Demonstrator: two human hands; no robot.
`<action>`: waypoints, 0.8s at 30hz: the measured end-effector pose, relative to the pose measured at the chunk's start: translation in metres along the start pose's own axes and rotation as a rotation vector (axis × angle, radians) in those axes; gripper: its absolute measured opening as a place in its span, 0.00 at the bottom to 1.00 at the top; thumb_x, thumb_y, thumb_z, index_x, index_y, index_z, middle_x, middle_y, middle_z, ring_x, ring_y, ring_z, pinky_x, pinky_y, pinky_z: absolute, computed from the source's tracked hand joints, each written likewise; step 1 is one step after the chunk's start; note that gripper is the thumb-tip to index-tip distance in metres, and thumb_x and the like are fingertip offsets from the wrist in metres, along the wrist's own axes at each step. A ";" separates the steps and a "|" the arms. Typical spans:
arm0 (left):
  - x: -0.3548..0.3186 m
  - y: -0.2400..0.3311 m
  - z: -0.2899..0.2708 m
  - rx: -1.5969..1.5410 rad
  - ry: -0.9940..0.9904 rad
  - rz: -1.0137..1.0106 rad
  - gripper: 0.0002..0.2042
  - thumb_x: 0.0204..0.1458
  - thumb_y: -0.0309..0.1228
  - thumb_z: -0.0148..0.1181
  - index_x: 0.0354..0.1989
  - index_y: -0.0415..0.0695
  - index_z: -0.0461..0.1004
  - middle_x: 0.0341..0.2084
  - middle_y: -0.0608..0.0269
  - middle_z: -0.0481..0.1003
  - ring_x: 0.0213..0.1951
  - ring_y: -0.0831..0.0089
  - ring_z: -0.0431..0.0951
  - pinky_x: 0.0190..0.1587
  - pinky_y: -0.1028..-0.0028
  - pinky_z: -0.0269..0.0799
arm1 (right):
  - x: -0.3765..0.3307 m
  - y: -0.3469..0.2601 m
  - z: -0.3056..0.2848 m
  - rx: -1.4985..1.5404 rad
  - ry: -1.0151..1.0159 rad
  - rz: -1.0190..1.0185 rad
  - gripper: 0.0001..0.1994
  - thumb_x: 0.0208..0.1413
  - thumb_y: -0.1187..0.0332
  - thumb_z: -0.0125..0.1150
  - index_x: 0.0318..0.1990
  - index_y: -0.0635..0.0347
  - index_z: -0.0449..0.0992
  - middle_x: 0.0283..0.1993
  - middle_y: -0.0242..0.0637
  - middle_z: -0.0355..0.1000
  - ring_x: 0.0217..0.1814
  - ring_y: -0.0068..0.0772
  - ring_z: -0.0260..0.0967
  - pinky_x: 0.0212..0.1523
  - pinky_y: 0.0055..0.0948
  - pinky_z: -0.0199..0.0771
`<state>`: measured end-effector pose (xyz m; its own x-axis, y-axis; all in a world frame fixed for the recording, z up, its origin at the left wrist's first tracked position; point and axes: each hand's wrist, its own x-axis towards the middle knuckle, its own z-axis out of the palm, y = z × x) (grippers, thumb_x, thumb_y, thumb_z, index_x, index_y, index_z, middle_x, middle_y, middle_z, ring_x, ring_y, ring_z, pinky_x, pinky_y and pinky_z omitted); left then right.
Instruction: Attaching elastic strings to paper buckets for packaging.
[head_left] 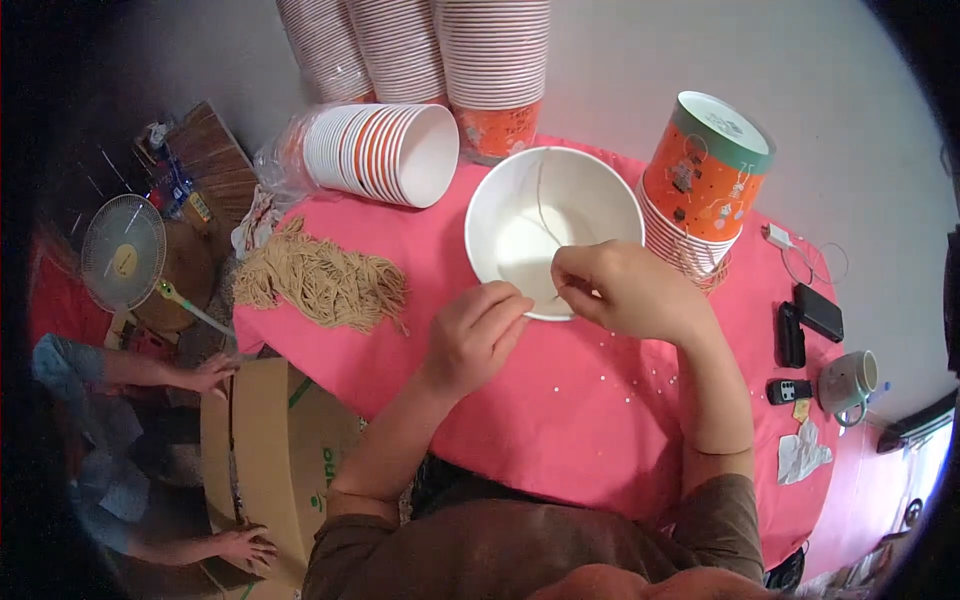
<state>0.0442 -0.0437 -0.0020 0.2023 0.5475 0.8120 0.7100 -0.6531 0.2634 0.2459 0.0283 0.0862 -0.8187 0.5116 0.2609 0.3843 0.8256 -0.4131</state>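
Note:
A white paper bucket [490, 215] stands on the table with its mouth turned up toward me. Inside it, a thin tan cord [541, 200] runs down from the far rim to my right hand [635, 290], whose fingertips pinch it over the bucket's near side. My left hand [475, 335] is closed in a pinch at the near rim; what its fingertips hold is too small to make out. A heap of tan cords [320, 275] lies left of the bucket. To the right, an orange and green bucket stack [705, 170] stands upside down, with loops of cord hanging by it.
Tall stacks of buckets [495, 60] stand at the back, and a bagged stack [380, 155] lies on its side. Tiny white bits [602, 378] dot the pink cloth. A mug [845, 378] and black power bank [818, 312] sit right. A co-worker's hands [245, 548] touch a cardboard box [265, 430].

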 end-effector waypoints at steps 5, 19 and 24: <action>-0.011 -0.001 0.006 0.026 -0.079 0.105 0.11 0.42 0.21 0.63 0.36 0.40 0.75 0.36 0.59 0.73 0.35 0.62 0.76 0.36 0.67 0.75 | -0.001 0.006 0.008 -0.008 -0.142 0.022 0.04 0.49 0.73 0.57 0.30 0.64 0.71 0.25 0.48 0.72 0.30 0.52 0.72 0.32 0.44 0.68; -0.017 -0.003 0.007 -0.027 -0.135 0.032 0.11 0.41 0.19 0.61 0.36 0.40 0.76 0.38 0.57 0.74 0.38 0.59 0.77 0.38 0.67 0.76 | 0.001 0.008 0.020 -0.071 -0.241 0.019 0.05 0.48 0.71 0.57 0.28 0.63 0.71 0.23 0.49 0.71 0.30 0.53 0.71 0.33 0.47 0.68; -0.019 -0.006 0.008 -0.003 -0.129 0.026 0.10 0.42 0.21 0.61 0.36 0.41 0.76 0.39 0.60 0.73 0.37 0.61 0.76 0.37 0.67 0.76 | 0.004 0.004 0.018 -0.102 -0.305 0.046 0.07 0.51 0.69 0.54 0.32 0.63 0.75 0.30 0.51 0.74 0.36 0.53 0.74 0.38 0.46 0.72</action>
<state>0.0411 -0.0464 -0.0233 0.3059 0.5931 0.7448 0.7014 -0.6694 0.2450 0.2364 0.0292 0.0698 -0.8836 0.4669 -0.0358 0.4521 0.8305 -0.3253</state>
